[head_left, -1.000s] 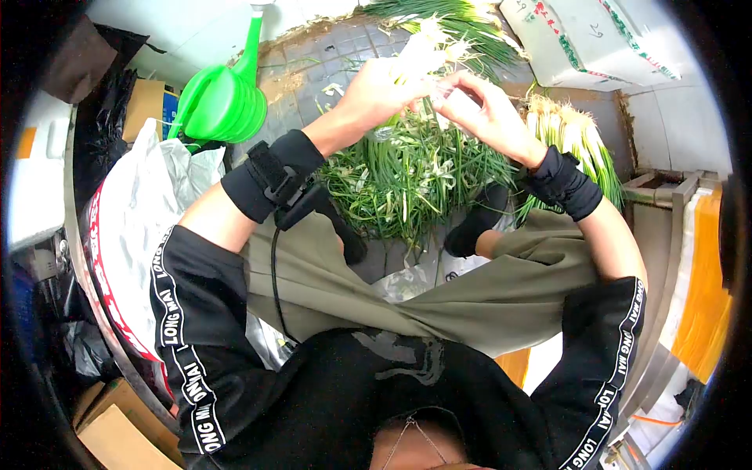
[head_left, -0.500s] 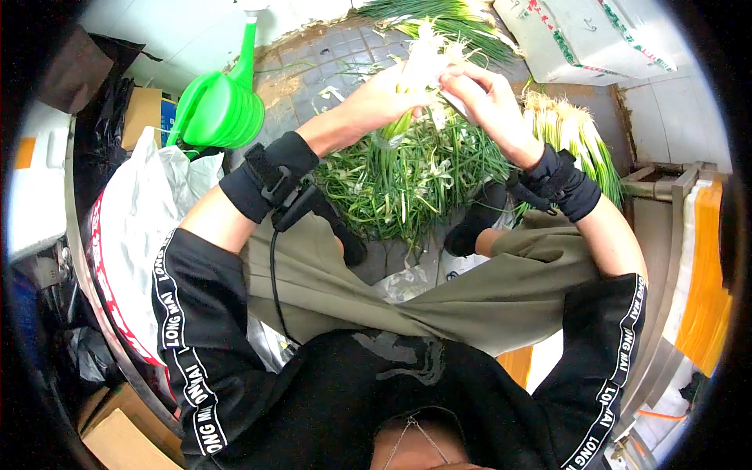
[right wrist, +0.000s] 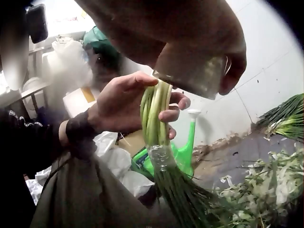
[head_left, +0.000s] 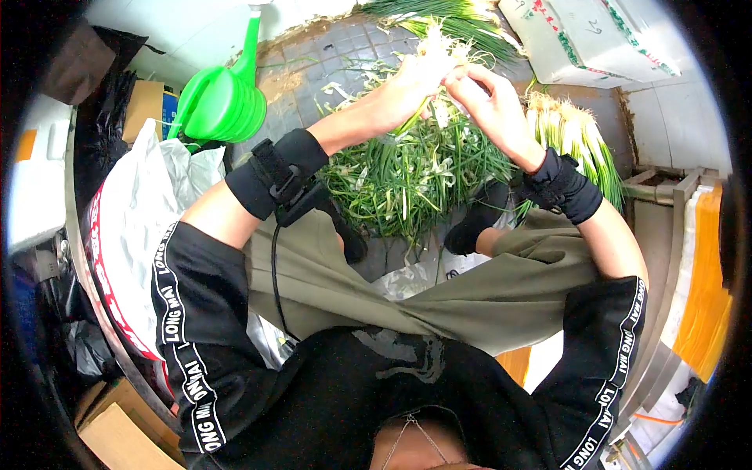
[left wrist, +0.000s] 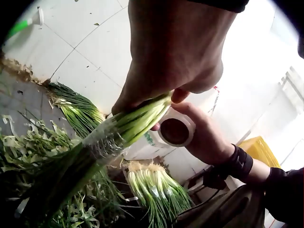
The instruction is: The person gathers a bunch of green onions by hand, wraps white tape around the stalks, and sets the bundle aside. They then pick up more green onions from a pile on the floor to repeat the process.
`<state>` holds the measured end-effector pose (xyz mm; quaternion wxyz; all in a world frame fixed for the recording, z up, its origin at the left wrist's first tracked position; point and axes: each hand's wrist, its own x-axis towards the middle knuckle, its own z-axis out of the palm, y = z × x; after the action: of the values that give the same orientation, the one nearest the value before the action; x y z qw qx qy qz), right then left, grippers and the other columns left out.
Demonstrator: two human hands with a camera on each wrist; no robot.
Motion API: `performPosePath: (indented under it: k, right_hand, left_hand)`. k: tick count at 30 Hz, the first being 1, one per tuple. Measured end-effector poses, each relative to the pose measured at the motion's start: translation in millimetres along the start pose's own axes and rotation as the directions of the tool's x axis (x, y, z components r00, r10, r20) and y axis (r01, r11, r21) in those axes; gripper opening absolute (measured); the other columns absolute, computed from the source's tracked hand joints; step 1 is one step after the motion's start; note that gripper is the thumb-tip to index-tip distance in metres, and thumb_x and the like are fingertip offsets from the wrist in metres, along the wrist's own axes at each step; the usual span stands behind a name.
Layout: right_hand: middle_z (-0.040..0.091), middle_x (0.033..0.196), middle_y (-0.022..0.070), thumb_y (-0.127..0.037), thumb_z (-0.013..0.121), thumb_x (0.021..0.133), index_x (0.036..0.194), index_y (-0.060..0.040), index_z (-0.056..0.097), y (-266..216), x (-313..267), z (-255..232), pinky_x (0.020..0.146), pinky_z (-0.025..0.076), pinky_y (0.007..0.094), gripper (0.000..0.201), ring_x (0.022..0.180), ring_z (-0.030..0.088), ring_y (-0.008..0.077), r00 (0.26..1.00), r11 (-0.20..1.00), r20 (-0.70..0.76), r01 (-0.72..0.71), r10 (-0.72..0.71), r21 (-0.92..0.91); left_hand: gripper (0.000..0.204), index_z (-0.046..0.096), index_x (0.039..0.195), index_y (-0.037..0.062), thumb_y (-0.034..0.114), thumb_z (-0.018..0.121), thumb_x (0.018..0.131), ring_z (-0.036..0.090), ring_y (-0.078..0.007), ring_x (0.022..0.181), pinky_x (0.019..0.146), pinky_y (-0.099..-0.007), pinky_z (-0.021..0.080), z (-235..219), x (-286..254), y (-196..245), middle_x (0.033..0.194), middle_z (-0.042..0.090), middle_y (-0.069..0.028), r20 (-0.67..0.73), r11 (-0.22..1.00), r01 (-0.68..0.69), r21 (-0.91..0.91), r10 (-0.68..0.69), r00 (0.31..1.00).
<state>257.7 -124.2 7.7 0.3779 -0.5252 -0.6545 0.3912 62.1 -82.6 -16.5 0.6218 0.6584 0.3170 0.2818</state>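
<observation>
My left hand (right wrist: 126, 102) grips a bunch of green onions (right wrist: 156, 114) by its pale stems. A clear tape band (right wrist: 161, 156) wraps the bunch below that hand, and the green leaves hang downward. In the head view the white root ends (head_left: 442, 51) stick up past the fingers. My right hand (head_left: 489, 106) holds a roll of clear tape (left wrist: 175, 132) close against the stems near the root end, its round hole showing in the left wrist view. In the right wrist view the roll (right wrist: 190, 71) overlaps the top of the stems.
Loose onion trimmings (head_left: 407, 188) are heaped on the floor between the feet. Bundled green onions (head_left: 572, 133) lie on the right, with more onions (head_left: 462, 27) by the wall. A green watering can (head_left: 219, 102) stands left, and a white box (head_left: 587, 39) stands back right.
My left hand has shifted slightly to the right with the onions. The right hand, lower and stretched over the bunch a second ago, has turned and moved up beside the root ends.
</observation>
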Motion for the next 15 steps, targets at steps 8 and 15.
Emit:
performPosePath:
  k: [8, 15]
  right_hand:
    - [0.061, 0.089, 0.0097, -0.041, 0.079, 0.077, 0.097, 0.0019, 0.051, -2.5, 1.8, -17.2, 0.072, 0.048, 0.0287, 0.055, 0.078, 0.056, 0.0120, 0.987, 0.985, 0.083, -0.131, 0.141, -0.114]
    - [0.065, 0.100, 0.0156, -0.036, 0.078, 0.073, 0.103, 0.0079, 0.061, -7.9, 3.8, -23.3, 0.077, 0.053, 0.0362, 0.056, 0.086, 0.064, 0.0248, 0.986, 0.874, 0.107, -0.058, 0.125, -0.483]
  left_hand:
    - [0.041, 0.043, 0.124, 0.0040, 0.039, 0.035, 0.105, 0.049, -0.0126, 0.084, 0.073, -0.0300, 0.048, -0.2, -2.3, -6.0, 0.103, 0.047, -0.0055, 0.055, 0.996, -0.008, 0.092, 0.003, 0.998]
    - [0.050, 0.028, 0.152, 0.0129, 0.030, 0.032, 0.105, 0.056, -0.0203, 0.078, 0.080, -0.0346, 0.052, -5.6, 2.0, -14.4, 0.122, 0.034, -0.0167, 0.062, 0.985, 0.043, 0.168, -0.054, 0.997]
